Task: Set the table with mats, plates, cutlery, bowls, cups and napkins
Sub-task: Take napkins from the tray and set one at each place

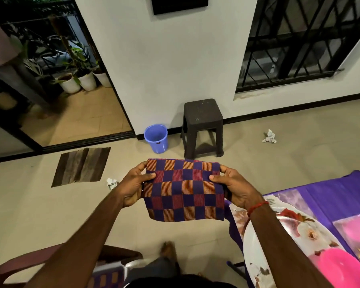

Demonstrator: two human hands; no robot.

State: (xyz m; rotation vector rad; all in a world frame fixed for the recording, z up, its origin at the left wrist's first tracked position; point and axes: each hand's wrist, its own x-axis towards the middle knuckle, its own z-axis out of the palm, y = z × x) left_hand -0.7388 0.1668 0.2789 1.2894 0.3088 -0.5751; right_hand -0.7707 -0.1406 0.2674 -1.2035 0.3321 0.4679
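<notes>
A folded checked napkin [183,190] in purple, orange and red hangs in the air in front of me, above the floor. My left hand [133,185] pinches its left edge, thumb on top. Its right edge is pinched the same way by my right hand [236,189]. At the lower right is the table with a purple cloth [328,190]. On it lie a floral mat [287,199], a white floral plate [256,246] and a pink bowl [339,269]. My right forearm covers part of the plate.
A dark plastic stool [203,125] and a blue bucket [156,138] stand by the wall ahead. A striped doormat [81,166] lies left, with crumpled paper [112,183] beside it and crumpled paper [269,137] at right. A brown chair [29,265] and a basket [110,275] sit below.
</notes>
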